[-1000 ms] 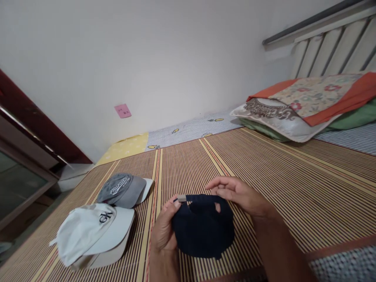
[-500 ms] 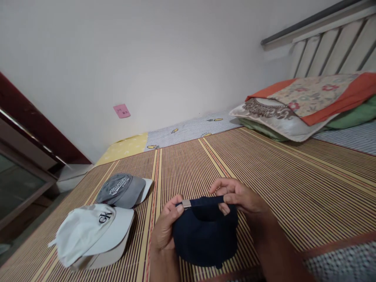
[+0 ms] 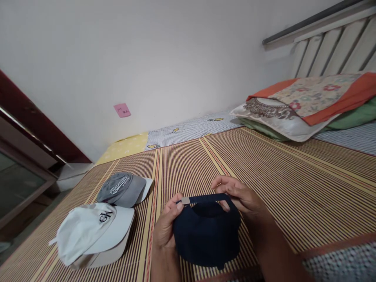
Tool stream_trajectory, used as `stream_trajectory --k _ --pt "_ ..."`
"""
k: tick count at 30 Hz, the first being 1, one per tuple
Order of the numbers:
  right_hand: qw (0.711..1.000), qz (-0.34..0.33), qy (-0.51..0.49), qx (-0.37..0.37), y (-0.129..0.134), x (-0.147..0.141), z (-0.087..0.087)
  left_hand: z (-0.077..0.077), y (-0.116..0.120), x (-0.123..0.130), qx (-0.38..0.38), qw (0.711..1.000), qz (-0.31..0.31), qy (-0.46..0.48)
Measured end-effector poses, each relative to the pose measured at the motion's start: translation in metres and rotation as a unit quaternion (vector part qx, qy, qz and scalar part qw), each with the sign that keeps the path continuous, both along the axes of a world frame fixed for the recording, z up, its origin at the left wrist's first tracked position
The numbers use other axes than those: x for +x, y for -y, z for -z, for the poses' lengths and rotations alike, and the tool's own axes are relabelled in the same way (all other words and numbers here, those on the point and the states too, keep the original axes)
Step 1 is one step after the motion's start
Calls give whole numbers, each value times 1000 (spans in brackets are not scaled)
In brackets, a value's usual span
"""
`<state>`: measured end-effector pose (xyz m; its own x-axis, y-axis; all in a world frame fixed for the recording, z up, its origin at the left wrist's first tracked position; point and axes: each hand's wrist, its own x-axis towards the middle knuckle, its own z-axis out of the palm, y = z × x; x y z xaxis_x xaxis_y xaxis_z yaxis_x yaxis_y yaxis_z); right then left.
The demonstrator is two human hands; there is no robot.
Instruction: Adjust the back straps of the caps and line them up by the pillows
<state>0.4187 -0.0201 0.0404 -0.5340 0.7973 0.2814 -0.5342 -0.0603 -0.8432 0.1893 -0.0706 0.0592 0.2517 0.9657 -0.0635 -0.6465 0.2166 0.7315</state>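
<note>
head view shows a dark navy fabric cap [image 3: 207,239] between the hands, above a brown-and-tan striped mat [image 3: 188,166], its narrow cloth strap [image 3: 205,199] running nearly straight from left to right. the left hand [image 3: 165,227] pinches the strap's left end, just beside the small pale metal buckle [image 3: 185,201], and is the nearer to it; the right hand [image 3: 242,197] curls at the opposite end, a fingertip showing through the cap's gap, though how firmly it grips i cannot tell.
</note>
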Motion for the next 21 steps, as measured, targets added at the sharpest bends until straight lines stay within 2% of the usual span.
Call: stream_trajectory --k 7,10,14,17,21 --pt "1000 17 -15 -14 0 0 1 -2 0 1 -1 1000 0 6" --pt "1000 22 -10 -10 2 1 -4 -4 0 2 -4 1000 -2 -11" --pt "992 60 104 34 8 4 -23 -9 4 3 18 996 8 -88" --pt "966 109 215 93 16 1 -42 -14 8 5 41 987 6 -157" --pt "936 124 286 166 27 -7 -57 -18 12 11 57 976 4 -211"
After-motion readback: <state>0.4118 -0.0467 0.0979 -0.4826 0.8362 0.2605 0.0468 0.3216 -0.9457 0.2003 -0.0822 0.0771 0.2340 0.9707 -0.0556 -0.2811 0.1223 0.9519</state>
